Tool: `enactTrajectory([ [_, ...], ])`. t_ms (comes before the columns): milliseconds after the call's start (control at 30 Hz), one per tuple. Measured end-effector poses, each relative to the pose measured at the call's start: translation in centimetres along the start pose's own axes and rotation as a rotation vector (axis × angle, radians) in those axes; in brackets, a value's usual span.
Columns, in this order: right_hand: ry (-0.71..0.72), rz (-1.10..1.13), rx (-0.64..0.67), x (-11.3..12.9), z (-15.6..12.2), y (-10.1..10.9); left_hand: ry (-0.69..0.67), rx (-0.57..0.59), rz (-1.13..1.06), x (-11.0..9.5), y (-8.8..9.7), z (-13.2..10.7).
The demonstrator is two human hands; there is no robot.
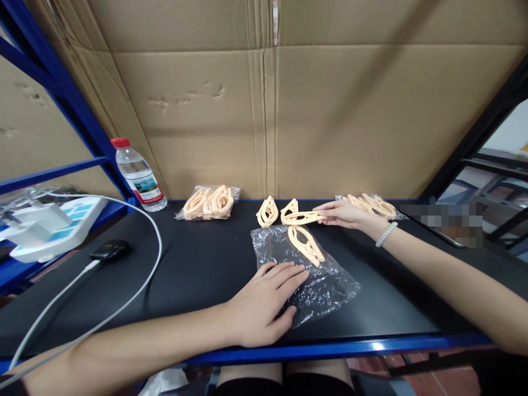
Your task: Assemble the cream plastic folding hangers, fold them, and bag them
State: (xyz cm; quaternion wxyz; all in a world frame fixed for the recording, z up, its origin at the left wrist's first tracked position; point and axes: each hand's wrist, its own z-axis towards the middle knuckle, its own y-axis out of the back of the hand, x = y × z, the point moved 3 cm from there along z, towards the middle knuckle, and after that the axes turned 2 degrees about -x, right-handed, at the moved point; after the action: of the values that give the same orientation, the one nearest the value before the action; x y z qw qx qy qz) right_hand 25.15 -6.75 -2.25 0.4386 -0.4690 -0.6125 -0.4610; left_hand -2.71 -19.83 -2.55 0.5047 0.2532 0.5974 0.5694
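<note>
My left hand lies flat with its fingers stretched over a clear plastic bag near the table's front edge. A beige plastic folding hanger, folded up, rests at the bag's far end. Farther back, my right hand pinches the end of another beige hanger between thumb and fingers. That hanger sits at the back of the table, pointing left from my fingertips. Just left of it is one more folded hanger, touched by neither hand.
Bagged hangers lie at the back left, and another bagged pack is behind my right hand. A water bottle stands in the left corner. A white cable loops past a black device and a power strip.
</note>
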Motion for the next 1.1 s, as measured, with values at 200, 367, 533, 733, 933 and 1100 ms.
enactTrajectory([
  [200,-0.069,0.074,-0.048,0.0,-0.8,-0.5,-0.009,-0.004,0.001,0.0,0.1,0.1],
  [367,-0.051,0.141,-0.078,-0.8,-1.1,-0.8,-0.006,-0.001,0.002,0.0,0.0,0.1],
  [533,0.007,0.196,-0.064,-1.7,-1.5,-0.9,-0.002,0.005,-0.001,0.0,0.0,0.1],
  [733,0.1,0.198,-0.069,-2.3,-1.8,-0.6,-0.002,0.006,0.002,0.0,0.0,0.1],
  [933,0.274,0.017,-0.127,-2.1,-2.0,-0.1,-0.007,-0.007,-0.004,0.0,0.0,0.1],
  [1100,0.343,-0.087,-0.172,-2.0,-2.3,-0.2,-0.022,-0.033,-0.026,0.1,0.0,0.0],
])
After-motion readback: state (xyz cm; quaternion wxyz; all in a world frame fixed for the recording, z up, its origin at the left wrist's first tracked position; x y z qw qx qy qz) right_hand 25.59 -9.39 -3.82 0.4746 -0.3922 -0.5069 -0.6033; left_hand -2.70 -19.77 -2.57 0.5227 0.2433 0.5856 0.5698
